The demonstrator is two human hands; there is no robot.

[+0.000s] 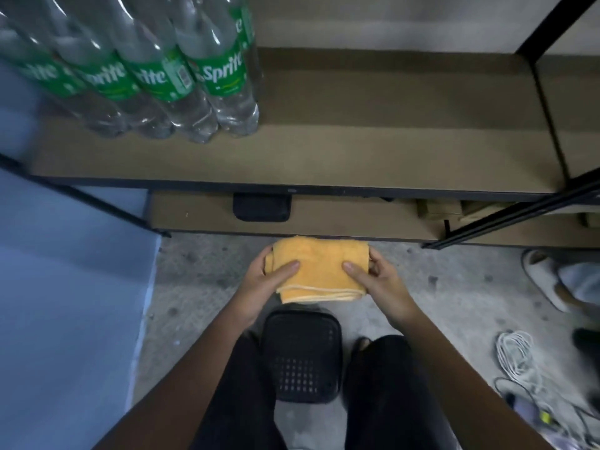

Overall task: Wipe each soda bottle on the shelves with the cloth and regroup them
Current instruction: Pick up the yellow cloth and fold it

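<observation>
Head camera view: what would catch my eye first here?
A folded orange cloth at centre, held between the left hand and right hand. Next, the row of clear Sprite bottles with green labels standing at the left end of the brown shelf.

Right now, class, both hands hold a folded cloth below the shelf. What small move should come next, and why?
Probably lift the right hand toward the nearest Sprite bottle, keeping the cloth in the left hand. The cloth is already folded, and no bottle on the shelf is being touched.

Brown shelf (373, 131); Sprite bottles (181, 79) grouped upright, left end.
</observation>
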